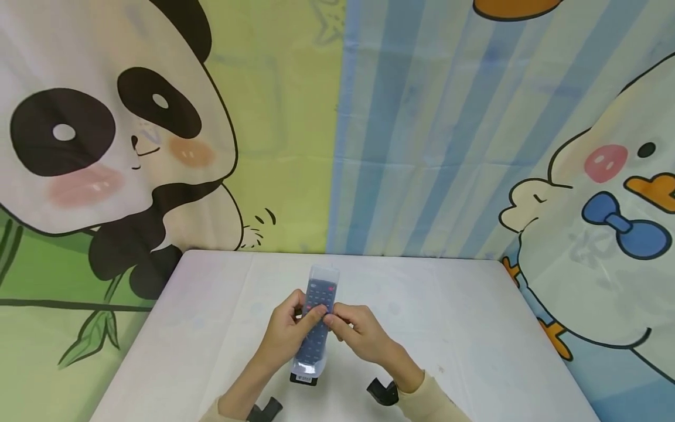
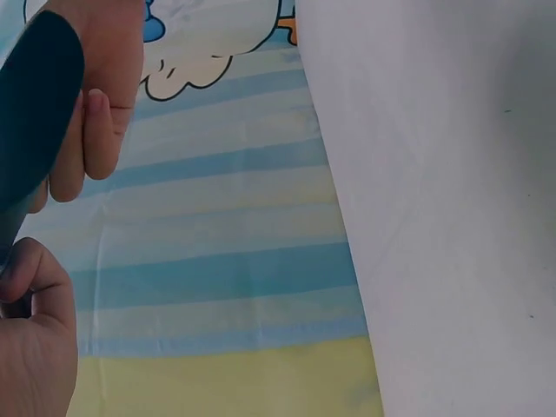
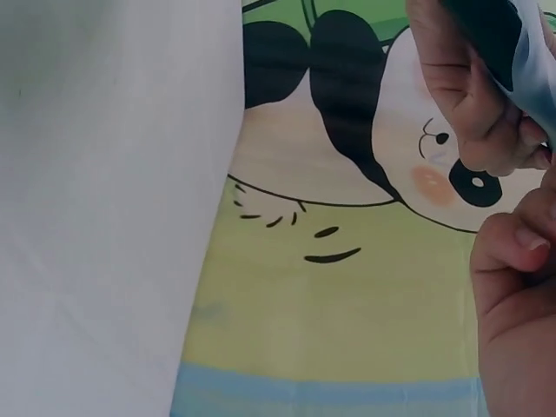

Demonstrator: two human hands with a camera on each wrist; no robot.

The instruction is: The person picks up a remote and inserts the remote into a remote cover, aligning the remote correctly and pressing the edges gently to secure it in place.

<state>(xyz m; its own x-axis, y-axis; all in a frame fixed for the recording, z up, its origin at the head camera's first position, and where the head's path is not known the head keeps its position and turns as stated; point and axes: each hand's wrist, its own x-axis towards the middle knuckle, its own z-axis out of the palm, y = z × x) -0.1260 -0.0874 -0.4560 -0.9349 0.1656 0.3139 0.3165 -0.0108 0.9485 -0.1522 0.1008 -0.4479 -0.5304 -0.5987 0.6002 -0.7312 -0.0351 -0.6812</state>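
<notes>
A dark remote control (image 1: 314, 346) with rows of small buttons and a red one near its top is held over the white table. Around it is a clear plastic sleeve (image 1: 324, 273), which extends past its top end. My left hand (image 1: 287, 331) grips the remote control from its left side, thumb across the buttons. At the right edge, my right hand (image 1: 364, 334) pinches the sleeve between thumb and fingers, close to the left thumb. Both wrist views show the remote control's dark underside (image 2: 39, 113) only in part.
The white table (image 1: 448, 328) reaches back to a printed cloth backdrop with a panda (image 1: 174, 152) on the left and a white bird (image 1: 580, 281) on the right. Black straps (image 1: 383, 391) sit at both wrists.
</notes>
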